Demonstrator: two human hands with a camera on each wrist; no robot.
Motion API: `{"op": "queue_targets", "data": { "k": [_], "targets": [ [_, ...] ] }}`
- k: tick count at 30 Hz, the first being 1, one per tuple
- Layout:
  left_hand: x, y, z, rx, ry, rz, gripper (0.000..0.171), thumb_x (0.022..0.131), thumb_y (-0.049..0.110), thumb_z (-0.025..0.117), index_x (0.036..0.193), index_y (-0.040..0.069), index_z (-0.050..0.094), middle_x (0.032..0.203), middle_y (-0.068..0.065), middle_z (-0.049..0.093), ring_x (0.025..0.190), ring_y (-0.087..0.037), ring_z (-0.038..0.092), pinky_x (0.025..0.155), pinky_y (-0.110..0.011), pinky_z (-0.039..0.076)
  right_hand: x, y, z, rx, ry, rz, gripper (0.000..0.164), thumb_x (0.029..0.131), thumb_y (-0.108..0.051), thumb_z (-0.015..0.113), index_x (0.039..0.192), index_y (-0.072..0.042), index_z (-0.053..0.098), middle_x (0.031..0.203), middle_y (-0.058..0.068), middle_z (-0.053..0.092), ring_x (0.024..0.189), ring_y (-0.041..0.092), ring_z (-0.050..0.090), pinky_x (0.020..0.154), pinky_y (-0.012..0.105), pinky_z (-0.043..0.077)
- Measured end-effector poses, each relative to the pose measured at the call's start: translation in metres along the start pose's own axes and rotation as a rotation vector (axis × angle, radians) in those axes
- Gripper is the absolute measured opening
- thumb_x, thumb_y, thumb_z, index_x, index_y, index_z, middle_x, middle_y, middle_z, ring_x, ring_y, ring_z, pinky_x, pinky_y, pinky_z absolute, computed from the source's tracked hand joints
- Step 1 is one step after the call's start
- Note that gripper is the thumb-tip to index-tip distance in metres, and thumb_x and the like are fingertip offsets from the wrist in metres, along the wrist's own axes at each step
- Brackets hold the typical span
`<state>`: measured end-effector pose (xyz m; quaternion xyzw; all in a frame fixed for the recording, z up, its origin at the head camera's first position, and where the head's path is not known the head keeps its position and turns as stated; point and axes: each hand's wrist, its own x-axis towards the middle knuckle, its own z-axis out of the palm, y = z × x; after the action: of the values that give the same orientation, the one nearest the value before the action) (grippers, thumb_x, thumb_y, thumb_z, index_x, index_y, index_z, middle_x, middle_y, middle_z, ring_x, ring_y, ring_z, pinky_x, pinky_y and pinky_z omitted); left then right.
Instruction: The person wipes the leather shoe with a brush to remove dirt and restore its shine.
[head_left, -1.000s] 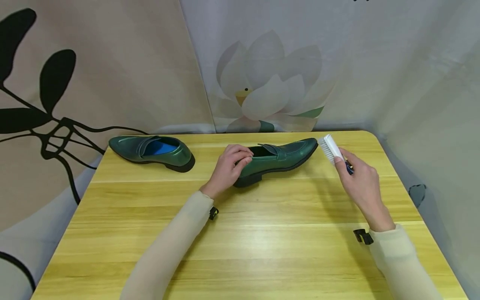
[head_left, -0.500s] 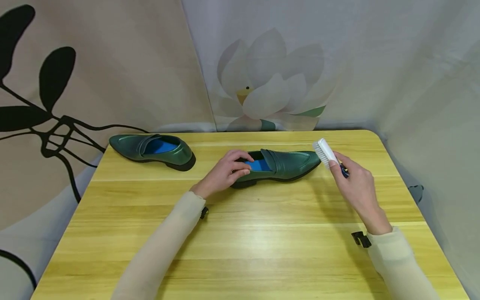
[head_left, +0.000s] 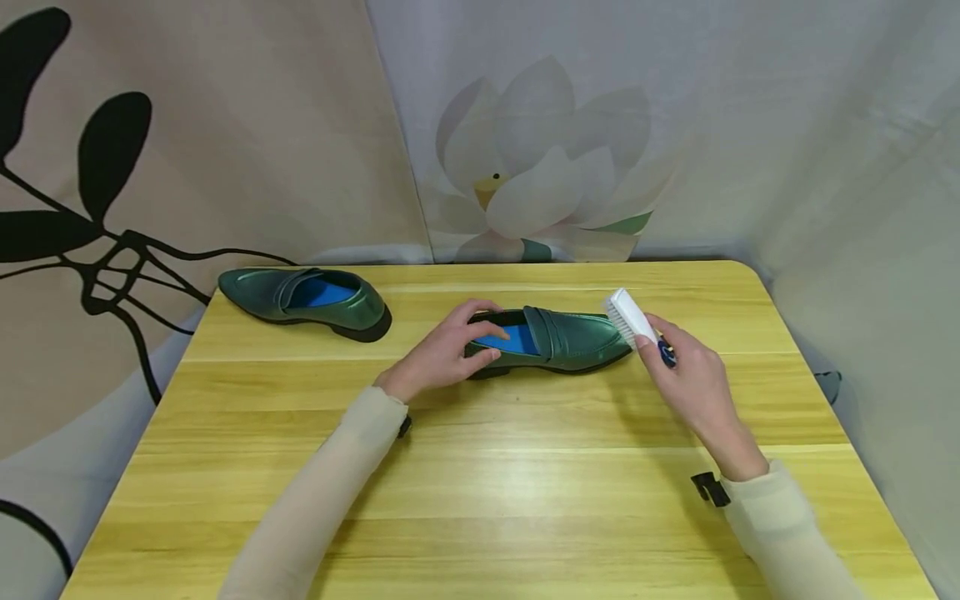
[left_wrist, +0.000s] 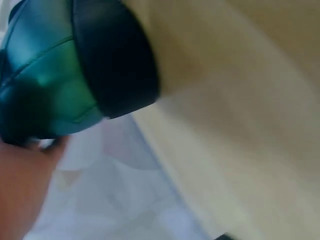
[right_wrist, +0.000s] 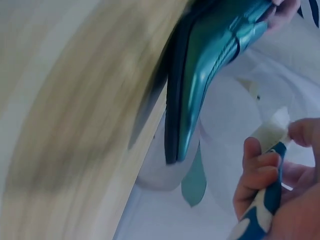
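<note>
A green loafer (head_left: pixel 581 337) with a blue insole lies toe to the right, mid-table in the head view. Around its heel end, my left hand (head_left: pixel 446 350) grips the shoe, fingertips at the opening. The left wrist view shows the dark heel block (left_wrist: pixel 117 55) close up. My right hand (head_left: pixel 693 379) holds a small brush by its blue and white handle (right_wrist: pixel 265 210). The white brush head (head_left: pixel 628 317) has its bristles toward the loafer's toe; whether they touch it I cannot tell.
A second green loafer (head_left: pixel 322 302) stands at the table's far left, toe to the left. The wooden table (head_left: pixel 525 500) reaches back to a curtain (head_left: pixel 300 150) printed with a flower and leaves.
My left hand has turned and lowered the loafer, so its opening and blue insole now face up. The brush in my right hand has moved left and slightly down toward the toe.
</note>
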<state>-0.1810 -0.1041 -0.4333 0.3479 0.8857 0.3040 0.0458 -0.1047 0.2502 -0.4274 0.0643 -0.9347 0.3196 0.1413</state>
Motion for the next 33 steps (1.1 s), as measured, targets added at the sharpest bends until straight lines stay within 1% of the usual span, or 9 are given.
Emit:
{"op": "queue_targets", "data": {
  "k": [3,5,9,13,17,21,25,29,33],
  "targets": [
    [0.006,0.01,0.0,0.142,-0.019,-0.118,0.073,0.092,0.053,0.075,0.151,0.015,0.053,0.161,-0.009,0.036,0.146,-0.032,0.036,0.115,-0.055,0.037,-0.004,-0.007,0.009,0.017,-0.047,-0.025,0.048,0.106,-0.029,0.058,0.147,-0.004,0.056,0.127,0.025,0.066,0.089,0.034,0.066,0.068,0.046,0.053],
    [0.012,0.016,0.001,0.25,-0.025,-0.167,0.096,0.084,0.065,0.077,0.158,0.014,0.042,0.162,-0.013,0.035,0.147,-0.034,0.037,0.114,-0.058,0.037,-0.007,-0.013,0.015,0.028,-0.087,-0.042,0.05,0.106,-0.027,0.058,0.149,-0.002,0.053,0.129,0.026,0.065,0.092,0.035,0.067,0.071,0.05,0.056],
    [0.022,0.024,0.002,0.422,-0.037,-0.199,0.115,0.075,0.076,0.077,0.159,0.008,0.039,0.16,-0.017,0.04,0.145,-0.037,0.039,0.11,-0.059,0.041,-0.012,-0.026,0.026,0.037,-0.164,-0.072,0.052,0.107,-0.027,0.059,0.15,0.0,0.049,0.127,0.028,0.065,0.094,0.036,0.069,0.072,0.052,0.058],
    [0.028,0.026,0.003,0.491,-0.062,-0.232,0.116,0.072,0.08,0.076,0.155,0.005,0.044,0.15,-0.016,0.052,0.133,-0.035,0.053,0.101,-0.054,0.051,-0.017,-0.038,0.034,0.011,-0.212,-0.1,0.052,0.107,-0.03,0.059,0.151,-0.003,0.048,0.121,0.027,0.069,0.094,0.036,0.07,0.07,0.05,0.058],
    [0.03,0.026,0.004,0.467,-0.071,-0.26,0.11,0.072,0.08,0.076,0.148,0.003,0.052,0.135,-0.016,0.064,0.106,-0.031,0.067,0.086,-0.049,0.059,-0.021,-0.046,0.039,-0.028,-0.23,-0.119,0.052,0.106,-0.033,0.062,0.15,-0.007,0.052,0.122,0.023,0.07,0.096,0.034,0.071,0.072,0.049,0.058],
    [0.03,0.026,0.005,0.454,-0.056,-0.253,0.099,0.074,0.078,0.077,0.136,0.003,0.06,0.122,-0.014,0.069,0.091,-0.027,0.067,0.078,-0.047,0.061,-0.021,-0.051,0.043,-0.038,-0.223,-0.124,0.051,0.105,-0.032,0.064,0.148,-0.007,0.055,0.129,0.021,0.068,0.102,0.036,0.071,0.078,0.053,0.059],
    [0.03,0.026,0.007,0.461,-0.036,-0.243,0.093,0.075,0.077,0.076,0.131,0.004,0.063,0.116,-0.013,0.07,0.089,-0.026,0.068,0.076,-0.046,0.061,-0.015,-0.056,0.046,-0.052,-0.209,-0.134,0.052,0.105,-0.032,0.064,0.148,-0.005,0.056,0.134,0.021,0.066,0.106,0.037,0.07,0.08,0.055,0.059],
    [0.03,0.025,0.01,0.481,-0.02,-0.236,0.092,0.076,0.078,0.074,0.13,0.004,0.063,0.114,-0.011,0.07,0.088,-0.025,0.068,0.074,-0.044,0.061,0.0,-0.063,0.05,-0.079,-0.189,-0.16,0.051,0.105,-0.033,0.063,0.146,-0.003,0.057,0.131,0.02,0.067,0.094,0.032,0.071,0.07,0.048,0.059],
    [0.03,0.024,0.013,0.516,-0.001,-0.229,0.092,0.076,0.081,0.072,0.127,0.004,0.065,0.109,-0.011,0.07,0.085,-0.025,0.068,0.07,-0.042,0.061,0.024,-0.069,0.056,-0.11,-0.18,-0.177,0.048,0.105,-0.03,0.064,0.142,0.0,0.06,0.119,0.02,0.071,0.074,0.026,0.064,0.056,0.037,0.051]
  ]
}}
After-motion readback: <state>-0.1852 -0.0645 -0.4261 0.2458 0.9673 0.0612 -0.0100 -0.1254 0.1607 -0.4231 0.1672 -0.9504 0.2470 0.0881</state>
